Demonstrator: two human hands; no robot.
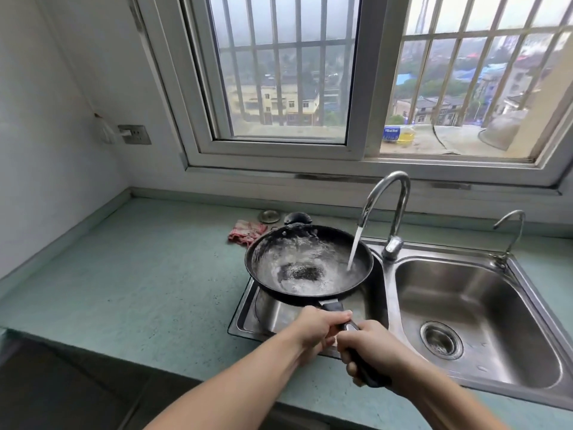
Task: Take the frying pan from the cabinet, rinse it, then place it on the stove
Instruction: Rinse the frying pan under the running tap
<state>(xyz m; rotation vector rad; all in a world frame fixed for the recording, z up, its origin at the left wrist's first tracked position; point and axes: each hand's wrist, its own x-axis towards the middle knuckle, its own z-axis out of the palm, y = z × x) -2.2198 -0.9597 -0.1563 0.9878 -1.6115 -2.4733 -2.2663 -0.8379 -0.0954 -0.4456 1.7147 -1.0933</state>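
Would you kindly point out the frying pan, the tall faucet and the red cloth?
frying pan [305, 268]: head view, wet inner base.
tall faucet [398, 206]: head view, curved neck.
red cloth [246, 232]: head view, crumpled middle.

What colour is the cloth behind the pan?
The cloth is red and white checked, seen in the head view.

Frying pan over left sink basin, under tap.

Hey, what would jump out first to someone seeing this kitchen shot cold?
The black frying pan, held over the left basin of the double sink, with the tap streaming water into it. Both hands grip its handle: left hand nearer the pan, right hand behind. Behind, a barred window.
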